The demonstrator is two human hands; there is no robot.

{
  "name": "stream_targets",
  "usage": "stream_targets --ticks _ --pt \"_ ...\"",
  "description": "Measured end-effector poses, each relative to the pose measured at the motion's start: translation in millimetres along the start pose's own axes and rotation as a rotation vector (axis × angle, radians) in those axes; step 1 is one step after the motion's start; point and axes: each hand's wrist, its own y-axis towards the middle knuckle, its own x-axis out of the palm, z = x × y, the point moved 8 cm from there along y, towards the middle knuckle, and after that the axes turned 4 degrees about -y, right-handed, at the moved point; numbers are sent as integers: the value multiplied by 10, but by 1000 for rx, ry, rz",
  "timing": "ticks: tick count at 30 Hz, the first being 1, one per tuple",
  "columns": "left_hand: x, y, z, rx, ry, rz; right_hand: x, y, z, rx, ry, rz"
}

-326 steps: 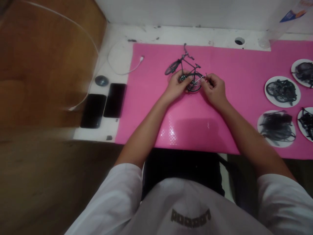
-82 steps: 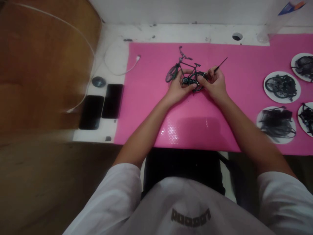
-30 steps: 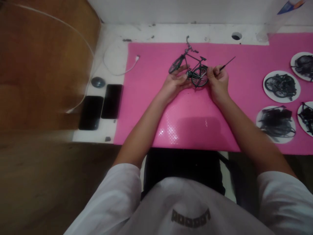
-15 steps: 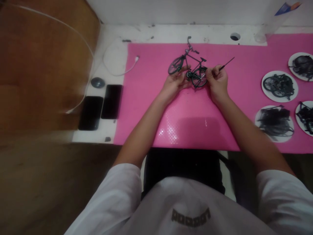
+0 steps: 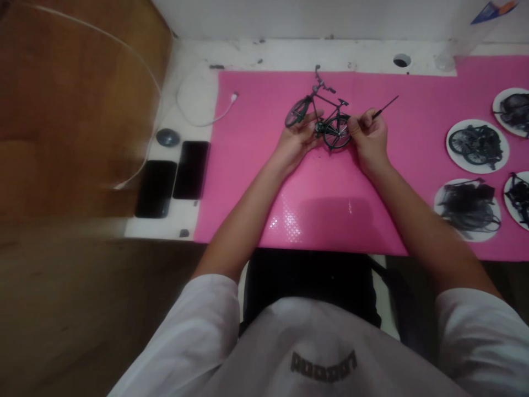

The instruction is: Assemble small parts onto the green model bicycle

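Note:
A dark miniature bicycle (image 5: 326, 99) is held tilted above the pink mat, with its handlebar toward the wall and its front wheel to the left. My left hand (image 5: 295, 144) grips it from below, fingers around the lower frame between the wheels. At the rear wheel, the thumb and forefinger of my right hand (image 5: 369, 135) are closed against its right edge. A thin dark tool, which looks like a small screwdriver (image 5: 386, 106), is tucked in the same hand, its shaft pointing up to the right. The right fingertips are partly hidden.
White plates (image 5: 450, 157) with black bicycle parts stand on the pink mat (image 5: 248, 182) at right. Two black phones (image 5: 191, 170), a dark round object (image 5: 167, 138) and a white cable (image 5: 215, 121) lie at left. The white table has a round hole (image 5: 401, 60) at the back.
The whole view has shifted slightly. The bicycle's handlebar sits a touch lower, and both hands keep nearly the same hold.

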Motion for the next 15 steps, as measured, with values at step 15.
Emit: stream_targets --ticks 15 --pt "38 -29 60 26 -12 -35 -18 0 -29 -21 -38 21"
